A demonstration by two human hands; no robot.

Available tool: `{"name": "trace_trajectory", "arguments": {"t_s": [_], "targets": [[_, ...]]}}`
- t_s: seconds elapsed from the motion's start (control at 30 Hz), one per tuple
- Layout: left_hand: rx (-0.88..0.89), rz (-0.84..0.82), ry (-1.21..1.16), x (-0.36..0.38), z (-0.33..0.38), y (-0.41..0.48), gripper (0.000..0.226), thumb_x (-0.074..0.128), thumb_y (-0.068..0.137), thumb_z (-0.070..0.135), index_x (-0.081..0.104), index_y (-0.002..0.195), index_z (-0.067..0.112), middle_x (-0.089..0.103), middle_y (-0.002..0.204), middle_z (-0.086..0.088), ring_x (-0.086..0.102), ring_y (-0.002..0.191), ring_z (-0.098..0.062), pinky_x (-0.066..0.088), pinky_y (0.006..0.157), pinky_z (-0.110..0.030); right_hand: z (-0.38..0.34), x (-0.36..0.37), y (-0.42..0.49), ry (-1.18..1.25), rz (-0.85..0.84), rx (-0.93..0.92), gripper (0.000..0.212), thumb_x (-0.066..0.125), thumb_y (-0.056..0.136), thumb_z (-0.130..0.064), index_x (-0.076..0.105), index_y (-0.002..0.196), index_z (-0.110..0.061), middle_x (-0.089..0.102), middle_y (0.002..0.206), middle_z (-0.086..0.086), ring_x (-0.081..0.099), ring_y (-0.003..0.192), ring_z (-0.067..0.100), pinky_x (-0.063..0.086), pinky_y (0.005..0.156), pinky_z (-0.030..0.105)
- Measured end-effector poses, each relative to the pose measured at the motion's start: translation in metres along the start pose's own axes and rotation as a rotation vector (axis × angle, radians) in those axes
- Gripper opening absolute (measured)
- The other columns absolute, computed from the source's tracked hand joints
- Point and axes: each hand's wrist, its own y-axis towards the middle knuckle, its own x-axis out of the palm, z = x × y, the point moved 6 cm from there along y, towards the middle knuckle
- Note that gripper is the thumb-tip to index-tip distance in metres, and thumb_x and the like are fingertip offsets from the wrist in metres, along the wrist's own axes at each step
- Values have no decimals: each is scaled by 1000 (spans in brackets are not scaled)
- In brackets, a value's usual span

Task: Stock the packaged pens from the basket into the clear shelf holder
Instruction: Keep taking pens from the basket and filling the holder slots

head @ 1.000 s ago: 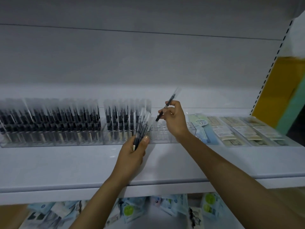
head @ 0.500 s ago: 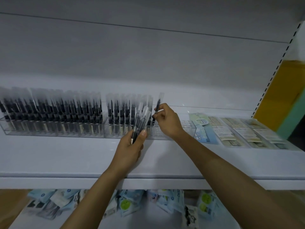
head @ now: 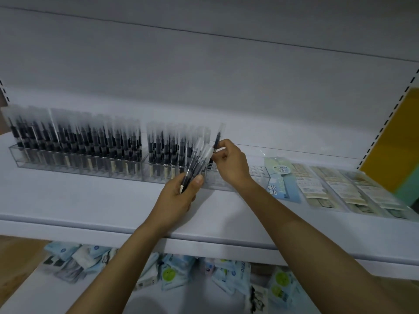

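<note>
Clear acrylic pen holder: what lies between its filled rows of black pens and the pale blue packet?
Head view: the holder's empty slotted section, with the right hand pinching one packaged black pen.

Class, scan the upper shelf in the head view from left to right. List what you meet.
In order: stocked pens in the clear holder → left hand gripping a pen bundle → single pen pinched by the right hand → blue packet → beige packets.
</note>
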Motion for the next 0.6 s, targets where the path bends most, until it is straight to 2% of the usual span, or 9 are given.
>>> {"name": "trace_trajectory", "arguments": {"t_s": [0.2, 0.3, 0.43, 0.5, 0.6], "targets": [[-37, 21, -39, -3, 0, -2, 51, 49, 81, 50, 57, 96, 1, 32, 45, 11, 25, 40, -4, 24, 38, -15, -1, 2, -2, -116, -10, 12, 24, 54, 93, -16, 61, 112, -28, 63, 81, -16, 58, 80, 10, 38, 65, 24], [-77, 46, -129, -8, -2, -2, 45, 48, 82, 51, 58, 92, 8, 30, 46, 11, 22, 40, -6, 22, 37, -17, -1, 3, -3, -138, -8, 51, 25, 52, 93, -20, 62, 115, -26, 68, 93, -11, 58, 85, 12, 38, 69, 25], [-70, 52, -152, -11, -2, -4, 49, 44, 85, 50, 58, 96, 5, 28, 48, 10, 21, 41, -7, 21, 38, -17, 2, 6, -1, -184, -26, 76, 18, 59, 91, -19, 66, 108, -17, 69, 105, -1, 62, 97, 19, 42, 74, 25], [-73, 45, -135, -11, -2, -2, 47, 43, 88, 49, 58, 96, 6, 28, 50, 7, 21, 42, -7, 21, 38, -17, 4, 6, 2, -162, -51, 101, 21, 63, 90, -21, 67, 109, -12, 68, 110, 4, 62, 103, 21, 44, 78, 26], [-108, 45, -149, -12, -4, -1, 36, 39, 99, 38, 57, 91, 8, 30, 54, 2, 22, 41, -8, 20, 38, -18, -2, -3, -2, -39, -36, 78, 34, 66, 88, -21, 62, 119, -8, 61, 125, 6, 54, 118, 20, 40, 95, 25]]}}
